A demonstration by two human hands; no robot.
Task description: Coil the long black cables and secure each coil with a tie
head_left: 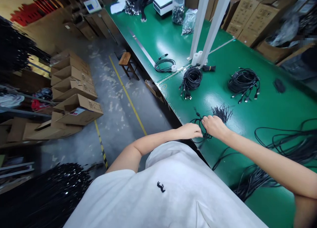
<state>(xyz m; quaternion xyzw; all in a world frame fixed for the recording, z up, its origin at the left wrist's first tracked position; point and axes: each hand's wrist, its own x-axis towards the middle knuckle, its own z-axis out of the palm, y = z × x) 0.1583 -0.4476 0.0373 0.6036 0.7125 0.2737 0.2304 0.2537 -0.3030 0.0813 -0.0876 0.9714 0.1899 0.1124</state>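
A coiled black cable [195, 121] is at the near edge of the green table, between my two hands. My left hand [190, 131] is closed at the coil's near side; what its fingers pinch is hidden. My right hand [214, 125] has its fingers wrapped round the coil from the right. A cable end with a thicker black piece sticks out beyond my fingers. Just past my right hand lies a bunch of short black ties [223, 113]. Loose long black cables [287, 148] spread over the table to the right.
Bundled cables [191, 79] and a second bundle [244, 82] lie farther back. A single coil [164, 64] rests by a metal ruler [143, 49]. White posts [213, 26] rise from the table [223, 58]. A wooden stool [125, 59] and open cartons [76, 111] stand to the left.
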